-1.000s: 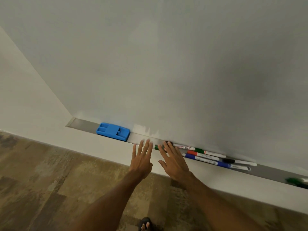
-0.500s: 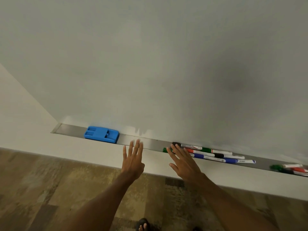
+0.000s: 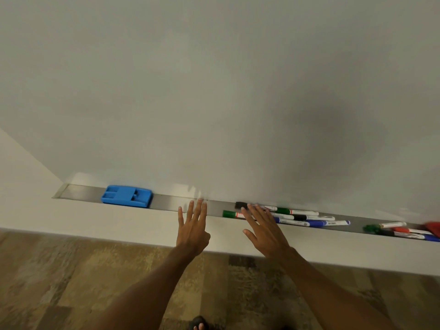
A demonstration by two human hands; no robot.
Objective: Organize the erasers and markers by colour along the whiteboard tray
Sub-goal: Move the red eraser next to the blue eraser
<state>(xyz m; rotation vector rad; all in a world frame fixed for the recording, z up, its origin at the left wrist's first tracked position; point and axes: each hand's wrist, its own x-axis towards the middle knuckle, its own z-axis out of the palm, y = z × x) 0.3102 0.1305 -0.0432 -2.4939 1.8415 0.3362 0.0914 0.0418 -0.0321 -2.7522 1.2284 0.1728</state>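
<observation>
Across the upper frame, from 9 to 3 o'clock, a bare whiteboard (image 3: pixel 214 91) fills most of the view, a grey smudge darkening it toward 2 o'clock. Below it, a patterned brown carpet (image 3: pixel 71 282) spreads along 6 o'clock beneath a white wall strip. Between board and strip, the metal tray (image 3: pixel 166 203) runs from 9 o'clock down to 3 o'clock. Two bare forearms reach up from 6 o'clock. At centre, the left hand (image 3: pixel 192 232) is open with fingers spread, its fingertips over a bare stretch of tray and gripping nothing. Just toward 3 o'clock, the right hand (image 3: pixel 264 232) is likewise spread flat, its fingertips over the near end of a cluster of markers; whether they touch cannot be told. At 9 o'clock, well apart from both hands, a blue eraser (image 3: pixel 126 196) lies flat in the tray. The markers (image 3: pixel 300 216) beside the right hand, green, black, red and blue, lie lengthwise and overlapping, a green one (image 3: pixel 229 213) jutting toward the left hand. At 3 o'clock, a second pile (image 3: pixel 395 229) of mixed markers sits by a blurred red object (image 3: pixel 432 228) at the frame edge.
</observation>
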